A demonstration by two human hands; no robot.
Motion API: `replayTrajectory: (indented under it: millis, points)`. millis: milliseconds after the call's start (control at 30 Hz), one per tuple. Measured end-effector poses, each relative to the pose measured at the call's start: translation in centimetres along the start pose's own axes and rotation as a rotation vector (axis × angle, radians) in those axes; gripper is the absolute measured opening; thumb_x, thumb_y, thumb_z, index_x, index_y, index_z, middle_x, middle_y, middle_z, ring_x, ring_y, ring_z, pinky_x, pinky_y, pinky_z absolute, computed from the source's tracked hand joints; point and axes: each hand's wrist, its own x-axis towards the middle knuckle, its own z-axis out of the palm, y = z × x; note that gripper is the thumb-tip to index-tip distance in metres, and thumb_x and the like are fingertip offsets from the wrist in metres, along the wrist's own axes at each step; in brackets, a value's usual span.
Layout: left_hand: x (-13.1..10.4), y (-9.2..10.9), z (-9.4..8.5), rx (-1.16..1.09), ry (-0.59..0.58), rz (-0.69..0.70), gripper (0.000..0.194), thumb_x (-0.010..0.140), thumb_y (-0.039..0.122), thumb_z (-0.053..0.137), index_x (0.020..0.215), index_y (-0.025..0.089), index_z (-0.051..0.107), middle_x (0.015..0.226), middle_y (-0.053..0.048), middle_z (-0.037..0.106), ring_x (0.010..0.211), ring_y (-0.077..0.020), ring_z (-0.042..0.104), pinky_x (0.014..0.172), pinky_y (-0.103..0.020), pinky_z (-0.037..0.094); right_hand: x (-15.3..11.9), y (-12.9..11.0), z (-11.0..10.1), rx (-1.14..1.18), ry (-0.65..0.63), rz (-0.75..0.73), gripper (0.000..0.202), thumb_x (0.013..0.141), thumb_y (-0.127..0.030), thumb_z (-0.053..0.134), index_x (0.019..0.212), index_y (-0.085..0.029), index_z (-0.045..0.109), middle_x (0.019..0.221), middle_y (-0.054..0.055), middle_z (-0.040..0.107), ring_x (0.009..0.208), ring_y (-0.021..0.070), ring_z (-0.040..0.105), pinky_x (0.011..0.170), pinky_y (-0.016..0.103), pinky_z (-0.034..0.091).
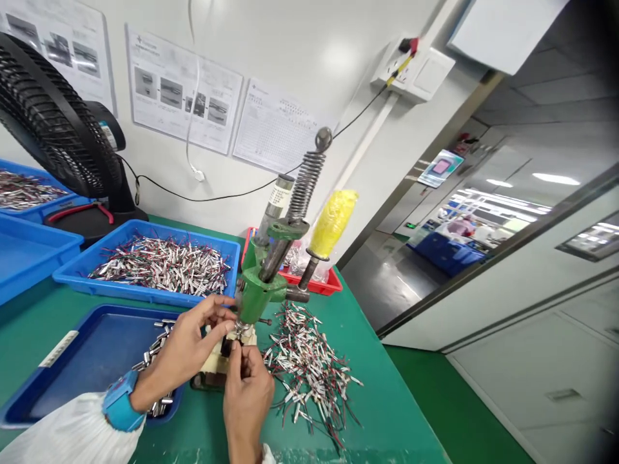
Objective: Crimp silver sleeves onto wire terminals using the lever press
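Note:
A green hand press [261, 293] with a coil spring [308, 187] and a yellow-wrapped handle [334, 222] stands in front of me. My left hand [196, 338], a blue band at its wrist, reaches to the press's lower end from the left. Its thumb and fingers close together beside the metal tip of the ram. From the front, my right hand [247, 385] pinches just below that tip, over the cream-coloured base block [215, 362]. What either hand holds is too small and too covered to make out.
Right of the press lies a loose pile of small silver parts with wires [309, 361]. A dark blue tray [91, 361] holds metal cylinders [162, 406]. Behind are a blue bin [70, 277] full of wired parts, a red tray [333, 283] and a black fan [58, 122].

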Motion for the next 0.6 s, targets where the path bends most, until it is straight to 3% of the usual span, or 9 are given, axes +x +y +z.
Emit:
replayTrajectory:
  millis: [167, 333, 500, 600]
  points:
    - [0.4, 0.9, 0.0, 0.238, -0.067, 0.117, 0.04, 0.096, 0.032, 0.054, 0.134, 0.02, 0.056, 0.098, -0.004, 0.072, 0.085, -0.0187, 0.067, 0.078, -0.028, 0.052, 0.1, 0.0, -0.2, -0.007, 0.001, 0.001, 0.047, 0.102, -0.054, 0.048, 0.072, -0.021, 0.064, 0.059, -0.002, 0.06, 0.047, 0.01, 0.044, 0.05, 0.023, 0.029]
    - [0.9, 2.1, 0.3, 0.339, -0.14, 0.16, 0.041, 0.096, 0.031, 0.052, 0.132, 0.015, 0.058, 0.087, -0.002, 0.07, 0.075, -0.0178, 0.061, 0.07, -0.026, 0.049, 0.0, -0.1, -0.3, 0.028, -0.058, 0.05, 0.047, 0.102, -0.052, 0.048, 0.07, -0.02, 0.062, 0.06, -0.001, 0.059, 0.05, 0.0106, 0.045, 0.053, 0.023, 0.029]
    - [0.3, 1.3, 0.3, 0.295, -0.153, 0.118, 0.042, 0.099, 0.037, 0.051, 0.134, 0.016, 0.058, 0.103, -0.006, 0.074, 0.088, -0.0205, 0.067, 0.08, -0.028, 0.052, 0.5, -0.3, -0.3, 0.084, -0.098, 0.103, 0.048, 0.101, -0.054, 0.047, 0.071, -0.019, 0.062, 0.06, -0.001, 0.056, 0.053, 0.0112, 0.044, 0.053, 0.022, 0.03]
    - [-0.1, 0.1, -0.1, 0.287, -0.079, 0.098, 0.046, 0.098, 0.043, 0.056, 0.135, 0.017, 0.06, 0.117, -0.009, 0.073, 0.101, -0.0236, 0.068, 0.09, -0.031, 0.052, 1.1, -0.3, -1.8, 0.151, -0.24, 0.102, 0.046, 0.098, -0.054, 0.051, 0.074, -0.018, 0.066, 0.061, -0.001, 0.059, 0.053, 0.0109, 0.047, 0.052, 0.02, 0.033]
